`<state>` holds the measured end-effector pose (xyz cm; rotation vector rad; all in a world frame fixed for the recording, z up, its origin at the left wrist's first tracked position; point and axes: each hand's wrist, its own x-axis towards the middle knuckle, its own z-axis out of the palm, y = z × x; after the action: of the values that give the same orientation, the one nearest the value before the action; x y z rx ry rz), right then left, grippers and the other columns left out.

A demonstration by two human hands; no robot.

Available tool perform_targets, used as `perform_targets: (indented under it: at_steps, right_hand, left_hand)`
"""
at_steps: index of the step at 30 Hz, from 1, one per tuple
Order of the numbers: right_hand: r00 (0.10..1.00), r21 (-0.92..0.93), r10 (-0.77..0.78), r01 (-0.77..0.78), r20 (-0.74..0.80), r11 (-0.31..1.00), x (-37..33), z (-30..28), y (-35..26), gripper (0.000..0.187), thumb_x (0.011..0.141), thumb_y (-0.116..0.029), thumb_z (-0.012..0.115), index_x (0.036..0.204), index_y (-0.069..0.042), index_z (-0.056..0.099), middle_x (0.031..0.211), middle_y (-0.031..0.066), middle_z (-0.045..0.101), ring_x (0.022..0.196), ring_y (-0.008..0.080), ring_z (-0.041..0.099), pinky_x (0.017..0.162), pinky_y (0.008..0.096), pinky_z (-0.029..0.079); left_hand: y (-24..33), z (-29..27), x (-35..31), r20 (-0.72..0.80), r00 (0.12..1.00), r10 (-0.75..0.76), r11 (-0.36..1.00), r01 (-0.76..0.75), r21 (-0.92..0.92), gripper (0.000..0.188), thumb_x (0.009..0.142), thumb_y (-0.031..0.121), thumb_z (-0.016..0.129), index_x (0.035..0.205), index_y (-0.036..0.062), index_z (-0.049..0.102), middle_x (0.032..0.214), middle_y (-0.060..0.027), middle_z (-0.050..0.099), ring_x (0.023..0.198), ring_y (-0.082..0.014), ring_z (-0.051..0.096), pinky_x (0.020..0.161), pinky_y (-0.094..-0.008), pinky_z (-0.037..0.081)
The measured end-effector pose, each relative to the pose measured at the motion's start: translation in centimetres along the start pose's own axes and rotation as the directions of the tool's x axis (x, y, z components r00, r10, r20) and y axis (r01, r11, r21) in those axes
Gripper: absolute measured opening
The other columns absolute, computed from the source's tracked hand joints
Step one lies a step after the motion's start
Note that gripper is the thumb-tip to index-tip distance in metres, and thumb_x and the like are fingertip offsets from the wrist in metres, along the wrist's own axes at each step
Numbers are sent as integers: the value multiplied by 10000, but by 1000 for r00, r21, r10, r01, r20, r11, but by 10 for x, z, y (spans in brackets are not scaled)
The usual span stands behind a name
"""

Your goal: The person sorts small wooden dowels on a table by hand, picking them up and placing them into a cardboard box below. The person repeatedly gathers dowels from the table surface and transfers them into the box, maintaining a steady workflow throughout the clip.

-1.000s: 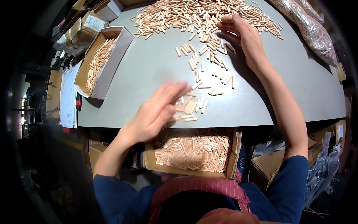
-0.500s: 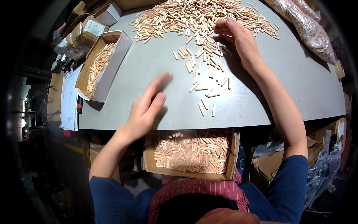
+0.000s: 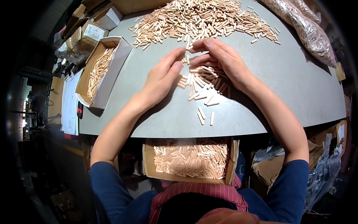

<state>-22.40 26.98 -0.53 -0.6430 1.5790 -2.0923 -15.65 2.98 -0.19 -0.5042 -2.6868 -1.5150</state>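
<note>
A loose cluster of wooden dowel pins (image 3: 203, 76) lies on the grey table between my two hands. To its left is my left hand (image 3: 162, 72), fingers stretched out and slightly curved, with a few dowels beside its fingertips. On the other side my right hand (image 3: 223, 61) curves over the cluster, its fingers apart and near the left fingertips. Neither hand grips a dowel that I can make out; the palms are partly hidden. Beyond them spreads a large heap of dowel pins (image 3: 201, 18).
A cardboard box of dowels (image 3: 233, 164) sits below the table's near edge. At left stand a white-sided box (image 3: 115, 71) with dowels and some papers (image 3: 70, 108). A clear bag full of dowels (image 3: 311, 35) and a tape roll (image 3: 339, 71) lie at right.
My left hand has moved up and right to the dowels. My right hand has come nearer and left from the heap's edge, and the dowels between are bunched closer together.
</note>
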Motion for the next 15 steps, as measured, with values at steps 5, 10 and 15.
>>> perform_targets:
  at_steps: [5,10,15]
  right_hand:
    - [971,-36,-67,60,-228,998,5,-12,-12,508,1113,-473,550,1224,10,665,1147,130,732,925,182,763,853,298,594]
    - [927,-96,-109,80,-358,992,7,-19,-17,526,1127,-461,515,1185,33,685,1073,143,757,833,174,758,766,308,609]
    - [944,-147,-96,51,-316,988,8,-20,-10,546,1127,-472,505,1157,39,694,1049,146,763,762,154,725,747,305,605]
  left_hand:
    - [0,-7,-2,-37,999,-7,975,-1,-223,520,1150,285,437,1544,-51,476,1561,-177,543,1487,-249,471,1262,-367,310]
    - [0,-10,-3,-51,999,9,962,-23,-273,496,1145,290,463,1504,-47,518,1474,-167,623,1412,-229,548,1207,-362,381]
    - [-1,-19,-6,21,1000,15,977,-10,-211,515,1158,279,406,1544,-58,461,1437,-194,646,1403,-244,557,1231,-371,354]
